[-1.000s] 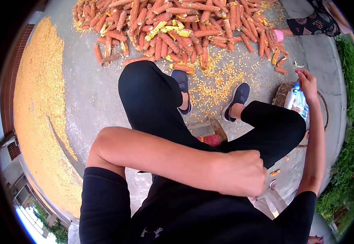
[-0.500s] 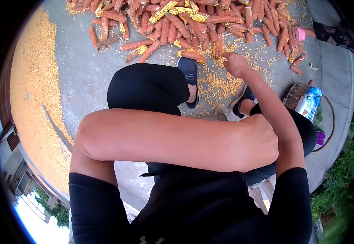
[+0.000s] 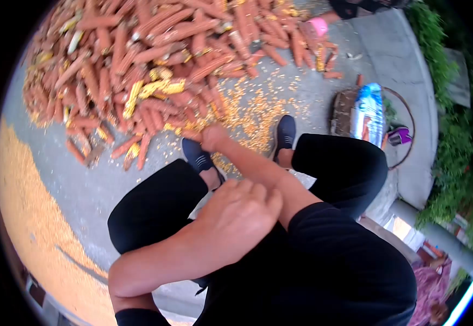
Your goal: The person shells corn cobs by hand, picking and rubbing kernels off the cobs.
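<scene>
My left hand [image 3: 242, 209] crosses in front of me with its fingers curled, its knuckles against my right forearm [image 3: 288, 190]; I see nothing held in it. My right hand [image 3: 213, 138] reaches down past my shoe, closed at the end of a reddish corncob [image 3: 191, 134]. Blur hides exactly how the fingers sit on that cob. Just beyond lies a big heap of shelled corncobs [image 3: 155, 60], with a few partly yellow ears [image 3: 163, 87] on it. Loose corn kernels [image 3: 253, 111] are scattered on the concrete around my shoes [image 3: 286, 132].
A thick spread of kernels [image 3: 35, 206] covers the ground at left. To the right stand a basket [image 3: 343, 111] with a hooped handle and a blue-and-white bag [image 3: 369, 111]. Another person's pink-banded foot [image 3: 318, 26] shows at the heap's far right. Green plants [image 3: 443, 141] border the concrete.
The view has turned and shifted, showing more of the heap. My right hand has moved to the corncob beyond my shoe. My left hand still rests at my right forearm, its knuckles now showing.
</scene>
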Tool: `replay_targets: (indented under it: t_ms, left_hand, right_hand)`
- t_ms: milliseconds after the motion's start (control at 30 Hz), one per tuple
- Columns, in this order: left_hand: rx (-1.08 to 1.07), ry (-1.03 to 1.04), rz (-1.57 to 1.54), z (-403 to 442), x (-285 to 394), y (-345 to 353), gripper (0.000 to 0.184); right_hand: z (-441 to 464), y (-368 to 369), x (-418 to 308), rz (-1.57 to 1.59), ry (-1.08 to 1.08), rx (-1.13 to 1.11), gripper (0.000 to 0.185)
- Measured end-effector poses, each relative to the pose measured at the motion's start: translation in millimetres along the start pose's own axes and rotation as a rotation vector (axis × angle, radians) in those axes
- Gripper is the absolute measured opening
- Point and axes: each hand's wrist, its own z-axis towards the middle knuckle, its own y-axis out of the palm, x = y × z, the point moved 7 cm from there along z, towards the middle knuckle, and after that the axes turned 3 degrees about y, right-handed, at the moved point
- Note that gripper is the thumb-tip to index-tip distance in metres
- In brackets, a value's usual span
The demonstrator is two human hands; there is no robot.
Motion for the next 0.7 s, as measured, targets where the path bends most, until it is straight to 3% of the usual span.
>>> replay_targets:
  t_ms: [100, 200, 267, 333, 400, 433, 600, 700]
  left_hand:
    - [-0.013, -0.136, 0.032, -1.8, -5.6, -17.6, 0.045]
    - [0.031, -0.265, 0.136, 0.2, -10.5, -42.1, 0.055]
    - [0.076, -0.394, 0.126, 4.9, -16.1, -58.8, 0.057]
    - [0.298, -0.311, 0.236, 4.1, -20.3, -73.9, 0.058]
    - [0.436, -0.311, 0.284, 6.0, -29.4, -81.4, 0.062]
    - [0.455, -0.326, 0.307, 8.7, -33.0, -82.8, 0.064]
    - [0.397, -0.435, 0.086, 32.0, -41.0, -74.5, 0.053]
    - [0.420, -0.434, -0.231, 49.2, -49.5, -65.7, 0.043]
  right_hand:
    - [-20.5, -23.3, 7.5, 0.311, 0.001, 0.034, 0.027]
    - [-54.1, -80.5, 20.4, 0.382, -0.128, 0.076, 0.037]
    - [-87.6, -141.0, 33.4, 0.472, -0.212, 0.350, 0.041]
    - [-115.2, -183.6, 39.4, 0.454, -0.274, 0.443, 0.043]
    - [-133.8, -221.8, 52.5, 0.337, -0.287, 0.354, 0.044]
    - [-152.8, -247.0, 55.6, 0.363, -0.328, 0.420, 0.043]
    - [-238.8, -337.4, 57.0, 0.624, -0.573, 0.698, 0.043]
    - [-254.8, -358.9, 68.0, 0.722, -0.465, 0.899, 0.043]
